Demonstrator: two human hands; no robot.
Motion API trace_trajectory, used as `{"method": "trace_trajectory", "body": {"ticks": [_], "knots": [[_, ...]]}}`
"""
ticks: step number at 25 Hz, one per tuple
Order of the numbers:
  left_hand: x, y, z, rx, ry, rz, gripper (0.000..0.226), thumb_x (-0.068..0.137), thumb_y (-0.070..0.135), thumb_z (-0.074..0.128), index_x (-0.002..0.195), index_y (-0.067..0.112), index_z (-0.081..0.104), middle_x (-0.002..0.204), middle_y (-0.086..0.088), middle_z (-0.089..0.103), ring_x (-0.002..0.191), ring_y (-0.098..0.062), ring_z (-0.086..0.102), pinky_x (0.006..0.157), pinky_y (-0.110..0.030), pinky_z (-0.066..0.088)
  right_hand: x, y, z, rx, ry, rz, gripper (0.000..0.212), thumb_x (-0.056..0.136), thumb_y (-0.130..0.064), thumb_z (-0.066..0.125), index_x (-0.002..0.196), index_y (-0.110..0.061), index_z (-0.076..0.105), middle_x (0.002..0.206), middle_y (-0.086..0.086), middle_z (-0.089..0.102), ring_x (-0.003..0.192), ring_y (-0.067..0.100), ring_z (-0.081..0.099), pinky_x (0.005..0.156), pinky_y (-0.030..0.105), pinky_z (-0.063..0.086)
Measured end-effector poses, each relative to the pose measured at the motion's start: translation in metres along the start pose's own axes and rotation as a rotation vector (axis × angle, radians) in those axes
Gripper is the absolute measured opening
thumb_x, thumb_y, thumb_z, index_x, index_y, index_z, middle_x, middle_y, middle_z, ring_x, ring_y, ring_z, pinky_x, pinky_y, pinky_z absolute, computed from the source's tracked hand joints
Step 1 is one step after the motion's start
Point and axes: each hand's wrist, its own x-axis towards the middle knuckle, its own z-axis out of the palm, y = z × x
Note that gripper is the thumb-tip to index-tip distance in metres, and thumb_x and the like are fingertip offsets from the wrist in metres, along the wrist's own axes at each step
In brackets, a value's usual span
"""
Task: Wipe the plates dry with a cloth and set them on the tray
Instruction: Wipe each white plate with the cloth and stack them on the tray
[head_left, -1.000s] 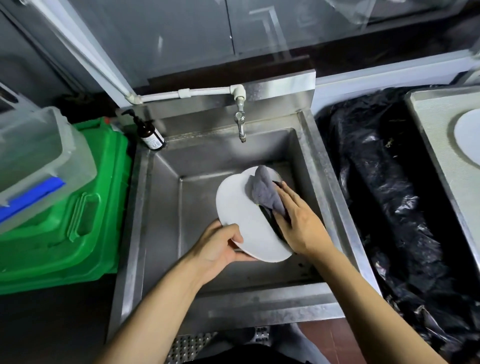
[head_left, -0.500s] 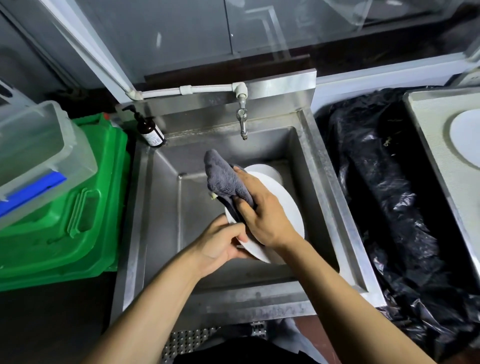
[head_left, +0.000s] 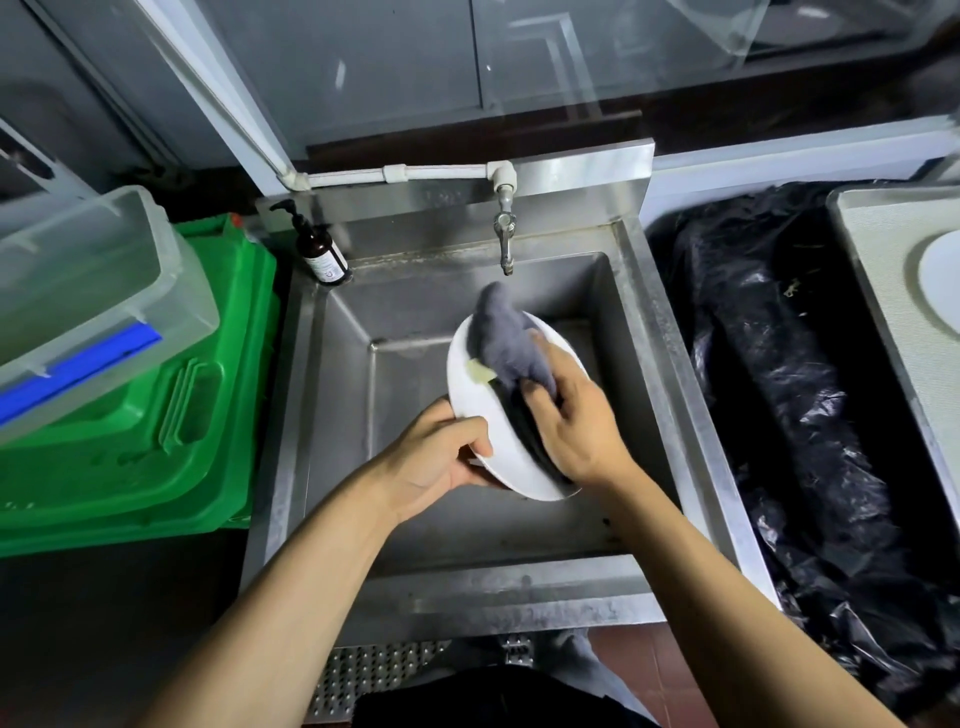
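while left hand grips plate, right hand clutches cloth, bottle label unreadable

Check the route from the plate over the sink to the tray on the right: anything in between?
Nothing solid rises in the way. The plate is held above the sink; between it and the tray lies only the black bag, which sits low.

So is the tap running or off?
Off, it seems: no stream shows under the tap, and the sink floor holds no pooled water.
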Motion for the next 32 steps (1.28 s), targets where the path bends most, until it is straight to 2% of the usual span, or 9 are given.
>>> {"method": "trace_trajectory", "body": {"ticks": [2,5,10,12,15,20,24,28,32], "knots": [[-0.003,0.001,0.001,0.042,-0.014,0.0,0.044,0.067,-0.004,0.05,0.108,0.002,0.064,0.102,-0.017,0.073,0.089,-0.031,0.071,0.069,-0.048,0.06,0.002,0.001,-0.003,0.001,0.088,0.132,0.048,0.1,-0.009,0.051,0.146,-0.021,0.051,0.149,-0.021,0.046,0.142,0.001,0.039,0.115,0.01,0.027],[-0.002,0.002,0.002,0.07,-0.022,0.019,0.049,0.065,-0.005,0.048,0.114,-0.004,0.058,0.102,-0.022,0.068,0.093,-0.034,0.069,0.073,-0.053,0.061,-0.003,-0.017,0.017,0.094,-0.006,-0.052,0.048,0.097,-0.01,0.049,0.138,-0.034,0.055,0.139,-0.03,0.055,0.135,-0.002,0.048,0.113,0.02,0.037],[-0.009,0.004,0.002,0.112,-0.03,0.023,0.04,0.068,-0.005,0.049,0.106,0.002,0.06,0.093,-0.015,0.071,0.086,-0.028,0.071,0.069,-0.048,0.061,0.003,-0.011,0.009,0.162,0.046,0.089,0.043,0.099,-0.006,0.048,0.14,-0.015,0.057,0.14,0.0,0.062,0.133,0.016,0.054,0.115,0.042,0.04],[-0.008,0.006,0.004,0.153,-0.03,0.037,0.035,0.074,-0.009,0.048,0.106,0.003,0.059,0.095,-0.019,0.064,0.088,-0.031,0.066,0.07,-0.047,0.062,0.002,-0.02,0.011,0.213,0.027,0.15,0.039,0.098,-0.007,0.048,0.134,-0.014,0.061,0.133,-0.001,0.066,0.128,0.012,0.057,0.112,0.037,0.043],[-0.003,0.011,0.002,0.188,0.009,0.061,0.031,0.083,-0.02,0.039,0.1,0.001,0.054,0.091,-0.018,0.061,0.086,-0.03,0.065,0.069,-0.048,0.062,-0.008,-0.039,0.018,0.291,-0.052,0.165,0.03,0.092,-0.013,0.046,0.093,-0.034,0.068,0.09,-0.022,0.069,0.087,-0.005,0.06,0.08,0.012,0.045],[-0.004,0.008,-0.003,0.121,0.019,0.066,0.031,0.089,-0.02,0.036,0.103,-0.005,0.058,0.093,-0.022,0.069,0.089,-0.034,0.069,0.069,-0.053,0.062,-0.03,-0.033,0.0,0.377,-0.136,0.194,0.027,0.086,-0.01,0.043,0.065,-0.023,0.055,0.066,-0.017,0.052,0.067,0.001,0.044,0.064,0.017,0.038],[0.001,0.016,-0.013,0.054,0.088,0.084,0.033,0.077,-0.012,0.042,0.098,-0.001,0.065,0.092,-0.024,0.069,0.079,-0.033,0.07,0.065,-0.054,0.061,-0.054,-0.008,-0.014,0.338,-0.168,0.232,0.028,0.09,-0.008,0.041,0.075,-0.018,0.062,0.068,-0.018,0.055,0.062,0.001,0.046,0.058,0.015,0.038],[0.001,0.02,-0.016,0.024,0.046,0.065,0.041,0.066,-0.003,0.049,0.102,0.005,0.068,0.103,-0.018,0.073,0.09,-0.034,0.072,0.069,-0.053,0.059,-0.051,0.011,-0.028,-0.011,0.04,0.123,0.039,0.09,-0.014,0.045,0.111,-0.039,0.064,0.112,-0.036,0.065,0.107,-0.008,0.061,0.09,0.011,0.044],[0.0,0.012,-0.007,0.046,0.004,0.034,0.047,0.066,-0.003,0.05,0.11,0.003,0.064,0.115,-0.019,0.071,0.097,-0.035,0.068,0.072,-0.052,0.059,-0.019,0.015,-0.029,-0.155,0.14,0.127,0.042,0.089,-0.012,0.045,0.118,-0.036,0.061,0.115,-0.028,0.061,0.103,-0.007,0.056,0.087,0.011,0.039]]}}
